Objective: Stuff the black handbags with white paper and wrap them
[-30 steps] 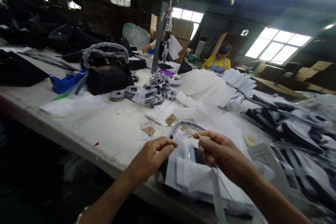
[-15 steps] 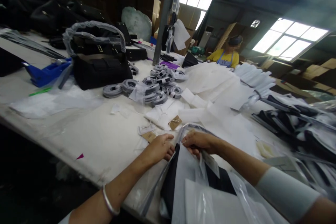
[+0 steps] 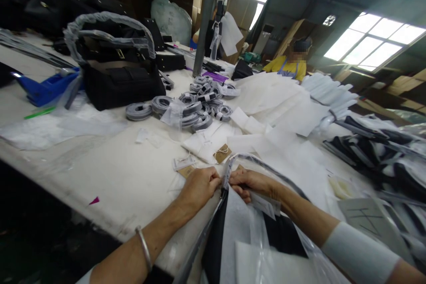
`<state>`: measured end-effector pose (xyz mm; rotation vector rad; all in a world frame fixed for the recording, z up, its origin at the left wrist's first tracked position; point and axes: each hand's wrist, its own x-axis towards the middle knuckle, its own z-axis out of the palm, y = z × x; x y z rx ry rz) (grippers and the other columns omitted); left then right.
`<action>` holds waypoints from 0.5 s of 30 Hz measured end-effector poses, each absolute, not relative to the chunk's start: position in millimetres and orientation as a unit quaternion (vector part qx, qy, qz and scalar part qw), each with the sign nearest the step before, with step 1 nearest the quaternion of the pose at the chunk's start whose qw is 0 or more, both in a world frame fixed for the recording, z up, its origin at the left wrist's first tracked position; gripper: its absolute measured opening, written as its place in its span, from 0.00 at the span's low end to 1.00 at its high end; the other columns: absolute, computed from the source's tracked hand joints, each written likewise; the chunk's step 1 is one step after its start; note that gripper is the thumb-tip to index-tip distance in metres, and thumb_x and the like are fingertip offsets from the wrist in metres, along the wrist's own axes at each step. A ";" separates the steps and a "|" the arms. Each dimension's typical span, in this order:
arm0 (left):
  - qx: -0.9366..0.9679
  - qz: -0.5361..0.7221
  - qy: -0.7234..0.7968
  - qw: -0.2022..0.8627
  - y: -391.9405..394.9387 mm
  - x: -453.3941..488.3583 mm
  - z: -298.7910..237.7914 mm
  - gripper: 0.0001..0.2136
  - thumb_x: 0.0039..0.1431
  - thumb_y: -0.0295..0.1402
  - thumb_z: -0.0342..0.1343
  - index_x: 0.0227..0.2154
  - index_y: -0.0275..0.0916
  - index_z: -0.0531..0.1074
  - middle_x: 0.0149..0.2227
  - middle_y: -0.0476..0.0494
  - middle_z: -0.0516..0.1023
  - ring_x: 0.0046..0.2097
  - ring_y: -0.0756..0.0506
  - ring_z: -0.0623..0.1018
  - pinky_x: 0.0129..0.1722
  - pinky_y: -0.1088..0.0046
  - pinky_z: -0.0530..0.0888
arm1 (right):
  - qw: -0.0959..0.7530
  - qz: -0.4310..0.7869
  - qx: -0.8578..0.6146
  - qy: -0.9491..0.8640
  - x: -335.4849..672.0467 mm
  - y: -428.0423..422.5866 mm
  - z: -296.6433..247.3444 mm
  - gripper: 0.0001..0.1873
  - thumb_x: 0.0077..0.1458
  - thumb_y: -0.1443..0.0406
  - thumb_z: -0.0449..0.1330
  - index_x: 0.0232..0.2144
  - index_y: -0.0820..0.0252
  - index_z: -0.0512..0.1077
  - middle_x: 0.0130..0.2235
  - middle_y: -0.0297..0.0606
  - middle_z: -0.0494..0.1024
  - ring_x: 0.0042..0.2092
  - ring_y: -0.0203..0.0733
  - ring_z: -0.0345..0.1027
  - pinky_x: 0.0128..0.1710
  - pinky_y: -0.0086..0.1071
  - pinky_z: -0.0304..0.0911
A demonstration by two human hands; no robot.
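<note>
My left hand [image 3: 199,186] and my right hand [image 3: 249,183] meet at the top corner of a black bag [image 3: 233,230] that lies on the table wrapped in white sheets and clear plastic. Both hands have their fingers pinched together at the base of the bag's wrapped strap [image 3: 253,162], which arches away beyond them. A white tag [image 3: 264,204] hangs under my right hand. Small brown paper tags [image 3: 222,153] lie just beyond my fingers.
A long white table [image 3: 116,173] carries a black handbag [image 3: 120,82] with a wrapped handle, coils of grey strap [image 3: 189,111], white sheets [image 3: 276,106], a blue tray [image 3: 46,88] and black bags [image 3: 376,151] at the right. A person in yellow [image 3: 289,64] sits at the far side beyond a pole [image 3: 203,22].
My hands went from pinching something thin in the air down to the bag's top corner, closer together. The view has tipped down and moved in towards the table.
</note>
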<state>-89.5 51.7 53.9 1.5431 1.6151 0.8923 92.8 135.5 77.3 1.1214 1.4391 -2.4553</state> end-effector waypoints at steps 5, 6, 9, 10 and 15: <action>0.581 0.349 0.651 0.341 51.3 -91.5 62.1 0.07 0.51 0.28 0.53 0.20 0.39 0.68 0.19 0.51 0.69 0.25 0.48 0.68 0.30 0.71 0.58 | 0.013 -0.757 0.411 0.507 96.3 135.5 77.4 0.16 0.49 0.56 0.66 0.21 0.63 0.71 0.18 0.30 0.70 0.17 0.29 0.59 0.17 0.24 0.55; 0.576 0.355 0.650 0.346 51.5 -91.5 62.9 0.07 0.51 0.29 0.53 0.20 0.40 0.68 0.19 0.51 0.69 0.25 0.48 0.68 0.30 0.71 0.58 | -0.006 -0.759 0.417 0.501 97.3 134.3 78.3 0.15 0.49 0.56 0.67 0.24 0.63 0.73 0.20 0.30 0.71 0.18 0.28 0.59 0.18 0.23 0.55; 0.554 0.378 0.632 0.387 53.4 -92.1 62.8 0.07 0.52 0.33 0.51 0.20 0.40 0.67 0.22 0.50 0.71 0.28 0.48 0.69 0.31 0.72 0.61 | -0.075 -0.756 0.447 0.473 99.9 128.6 84.3 0.15 0.46 0.57 0.69 0.31 0.63 0.77 0.25 0.31 0.76 0.22 0.29 0.65 0.22 0.22 0.58; 0.545 0.386 0.621 0.411 54.2 -92.5 62.1 0.08 0.52 0.34 0.51 0.21 0.40 0.67 0.23 0.49 0.72 0.28 0.48 0.70 0.31 0.72 0.62 | -0.100 -0.755 0.451 0.466 100.5 126.2 87.0 0.16 0.45 0.57 0.70 0.32 0.63 0.77 0.27 0.32 0.78 0.25 0.30 0.67 0.25 0.23 0.60; 0.487 0.415 0.548 0.539 55.9 -94.9 59.3 0.10 0.51 0.40 0.51 0.25 0.38 0.70 0.29 0.46 0.78 0.32 0.46 0.76 0.34 0.71 0.70 | -0.145 -0.765 0.429 0.458 103.9 117.0 98.9 0.17 0.45 0.58 0.71 0.35 0.63 0.78 0.33 0.37 0.80 0.32 0.35 0.72 0.33 0.27 0.65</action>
